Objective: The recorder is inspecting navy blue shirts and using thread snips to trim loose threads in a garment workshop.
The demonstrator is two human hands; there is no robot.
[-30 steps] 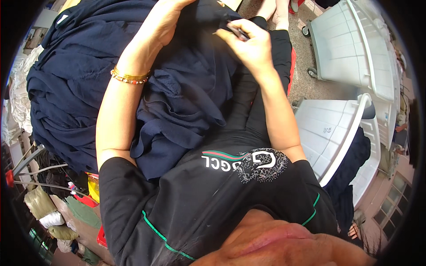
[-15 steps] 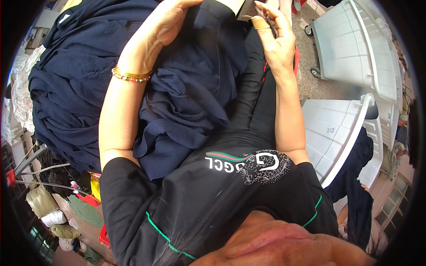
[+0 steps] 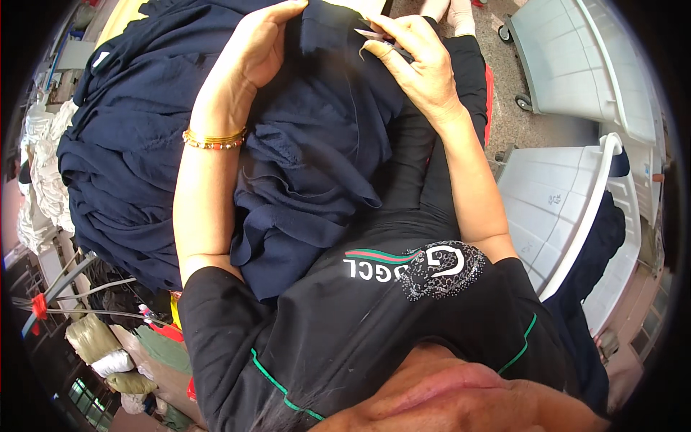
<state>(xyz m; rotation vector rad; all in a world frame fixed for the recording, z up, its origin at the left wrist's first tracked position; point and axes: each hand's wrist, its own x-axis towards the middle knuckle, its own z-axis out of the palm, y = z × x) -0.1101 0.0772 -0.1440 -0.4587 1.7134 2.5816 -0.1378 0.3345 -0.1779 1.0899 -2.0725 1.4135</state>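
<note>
Pinching a small pointed tool (image 3: 370, 34) between thumb and forefinger, the right hand (image 3: 423, 68) is at the top of the frame, right of center, its remaining fingers bent close together. The tool's pale tip points left, just beside the edge of a navy cloth (image 3: 327, 108) that spreads through the upper center. Left of it, the left hand (image 3: 260, 54) curves along the same cloth, thumb touching its top edge; the other fingertips are partly hidden, so whether they pinch the cloth cannot be told. Gold and beaded bracelets (image 3: 214, 141) circle the left wrist. Below the hands, the cloth falls in loose folds toward the center of the frame, over part of the person's black trousers (image 3: 414, 173) and up to the black shirt (image 3: 309, 345). A large navy heap (image 3: 137, 173) fills the upper left, with a pale yellow surface (image 3: 124, 20) showing past its top. White fabric (image 3: 49, 183) lies at the far left edge, and wrapped bundles (image 3: 92, 338) sit in the lower left. On the right stand two white bins, a wheeled one (image 3: 576, 61) above and another (image 3: 558, 191) below, with dark cloth (image 3: 599, 248) hanging at the lower one.
</note>
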